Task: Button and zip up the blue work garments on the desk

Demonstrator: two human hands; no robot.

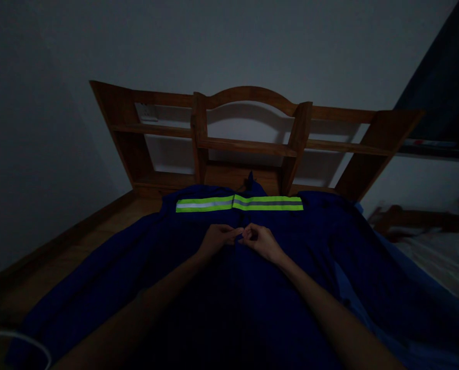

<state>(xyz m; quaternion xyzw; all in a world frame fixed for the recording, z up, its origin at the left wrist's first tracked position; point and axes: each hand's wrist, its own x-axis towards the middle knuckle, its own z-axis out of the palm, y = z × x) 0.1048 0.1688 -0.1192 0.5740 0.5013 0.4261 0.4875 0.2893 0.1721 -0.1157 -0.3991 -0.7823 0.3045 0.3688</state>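
Blue garment (240,293): pinched spot between left hand (217,239) and right hand (263,242), too small to tell; near end, lost in shadow. White cord (21,336), near left: cut off.

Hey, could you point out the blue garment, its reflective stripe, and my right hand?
Blue garment (237,288): head view, the dark front between the forearms.
Reflective stripe (240,203): head view, the middle of its length, beside the crease.
Right hand (263,241): head view, the back of the hand.

Jacket (229,298) is super deep blue, the strip (268,203) on it pops lime green with a grey stripe, headboard (248,146) is brown, wall (233,46) kinda grey.
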